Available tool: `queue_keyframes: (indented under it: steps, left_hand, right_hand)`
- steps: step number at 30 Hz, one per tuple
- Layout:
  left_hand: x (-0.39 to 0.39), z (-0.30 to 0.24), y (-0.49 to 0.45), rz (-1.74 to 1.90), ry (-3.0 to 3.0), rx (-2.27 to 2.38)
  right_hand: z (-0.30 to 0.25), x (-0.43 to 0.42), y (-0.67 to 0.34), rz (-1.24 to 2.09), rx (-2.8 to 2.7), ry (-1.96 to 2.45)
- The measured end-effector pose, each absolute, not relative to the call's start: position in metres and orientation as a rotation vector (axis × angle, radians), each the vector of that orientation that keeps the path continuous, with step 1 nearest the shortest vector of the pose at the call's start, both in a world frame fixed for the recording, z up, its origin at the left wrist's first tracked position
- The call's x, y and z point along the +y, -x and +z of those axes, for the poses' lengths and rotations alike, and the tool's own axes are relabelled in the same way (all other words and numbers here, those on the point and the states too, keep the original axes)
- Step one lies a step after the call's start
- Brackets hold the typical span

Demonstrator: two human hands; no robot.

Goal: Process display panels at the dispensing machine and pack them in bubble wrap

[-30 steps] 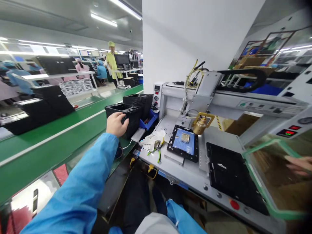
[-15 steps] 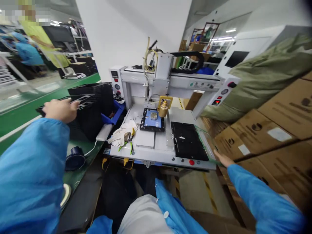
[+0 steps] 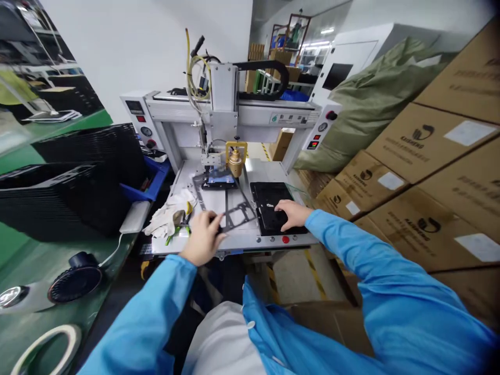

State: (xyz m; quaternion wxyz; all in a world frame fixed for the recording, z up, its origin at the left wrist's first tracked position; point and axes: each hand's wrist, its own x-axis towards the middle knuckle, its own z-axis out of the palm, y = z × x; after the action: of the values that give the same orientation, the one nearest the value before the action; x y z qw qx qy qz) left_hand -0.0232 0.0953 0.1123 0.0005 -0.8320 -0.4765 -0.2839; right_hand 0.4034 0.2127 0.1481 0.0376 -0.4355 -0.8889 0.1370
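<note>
My left hand (image 3: 202,237) is closed on the near corner of a thin black frame (image 3: 230,205), which lies blurred over the white machine bed (image 3: 238,239). My right hand (image 3: 292,213) rests fingers-down on the black fixture plate (image 3: 269,200) on the right of the bed; its fingers look spread and flat. Behind, a blue-topped fixture (image 3: 217,179) sits under the brass dispensing head (image 3: 235,159).
White gloves and green-handled pliers (image 3: 172,219) lie on the bed's left edge. Stacks of black trays (image 3: 58,192) stand on the green bench at left, with a small black fan (image 3: 76,278) and a tape roll (image 3: 42,346). Cardboard boxes (image 3: 422,187) and a green sack (image 3: 371,109) fill the right.
My left hand left the tray stack and came to the machine bed carrying the black frame. My right hand moved from the bed's right edge onto the black fixture plate. The view swung right.
</note>
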Motion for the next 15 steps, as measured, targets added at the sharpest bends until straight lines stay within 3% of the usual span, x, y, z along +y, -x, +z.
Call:
queue_keyframes:
  steps: [5, 10, 15]
  left_hand:
    - [0.126, 0.069, -0.089, -0.871, 2.914, -1.349]
    - [0.161, 0.083, -0.161, -0.775, 2.999, -1.275]
    - [0.169, 0.089, -0.174, -0.760, 3.058, -1.168]
  right_hand:
    - [0.155, 0.201, -0.479, 0.516, -2.243, 1.494]
    - [0.142, 0.152, -0.521, 0.433, -2.056, 1.759]
    - [0.115, 0.106, -0.522, 0.177, -1.984, 1.953]
